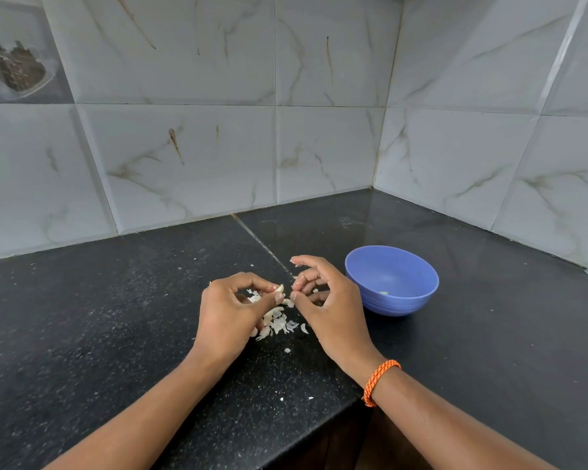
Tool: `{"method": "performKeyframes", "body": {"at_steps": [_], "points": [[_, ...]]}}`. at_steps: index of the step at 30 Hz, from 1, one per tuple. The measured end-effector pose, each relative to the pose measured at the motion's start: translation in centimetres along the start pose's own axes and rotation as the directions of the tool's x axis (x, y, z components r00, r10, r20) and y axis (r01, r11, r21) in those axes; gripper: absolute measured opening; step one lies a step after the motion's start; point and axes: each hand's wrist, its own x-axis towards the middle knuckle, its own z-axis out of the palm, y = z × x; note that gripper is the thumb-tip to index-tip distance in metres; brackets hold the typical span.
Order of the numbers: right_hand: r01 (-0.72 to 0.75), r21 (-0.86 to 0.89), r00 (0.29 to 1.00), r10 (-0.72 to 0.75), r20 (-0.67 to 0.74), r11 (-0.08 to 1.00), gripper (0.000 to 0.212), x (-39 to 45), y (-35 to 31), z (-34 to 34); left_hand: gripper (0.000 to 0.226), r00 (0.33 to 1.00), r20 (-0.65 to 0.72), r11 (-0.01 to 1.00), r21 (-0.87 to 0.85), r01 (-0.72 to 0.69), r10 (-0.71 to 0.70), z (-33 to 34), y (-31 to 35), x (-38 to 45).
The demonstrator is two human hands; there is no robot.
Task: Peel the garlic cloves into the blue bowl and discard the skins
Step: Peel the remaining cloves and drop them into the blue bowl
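Note:
My left hand (pixel 228 317) pinches a small pale garlic clove (pixel 279 288) between thumb and fingertips, above the black counter. Just to its right, my right hand (pixel 326 310) has its fingers curled, and thumb and fingertip pinch a thin bit of skin (pixel 293 295) close to the clove. A pile of white garlic skins (pixel 275 322) lies on the counter under both hands. The blue bowl (pixel 391 280) stands right of my right hand, with a small pale piece (pixel 383 293) on its bottom.
The black granite counter (pixel 116 317) runs into a tiled corner at the back right. Its front edge drops off below my right wrist, which wears an orange band (pixel 379 381). Small skin flecks (pixel 287 350) are scattered around.

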Motion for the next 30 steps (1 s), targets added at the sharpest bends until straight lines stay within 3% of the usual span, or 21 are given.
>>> {"method": "performKeyframes", "body": {"at_steps": [12, 30], "points": [[-0.010, 0.093, 0.996, 0.001, 0.091, 0.996, 0.044, -0.26, -0.65, 0.13, 0.014, 0.999, 0.029, 1.000, -0.005, -0.023, 0.023, 0.00, 0.14, -0.07], [-0.038, 0.169, 0.998, 0.027, 0.064, 0.985, 0.040, -0.25, -0.62, 0.15, 0.022, 0.998, -0.016, 0.994, 0.088, -0.066, 0.067, 0.19, 0.36, -0.23]]}}
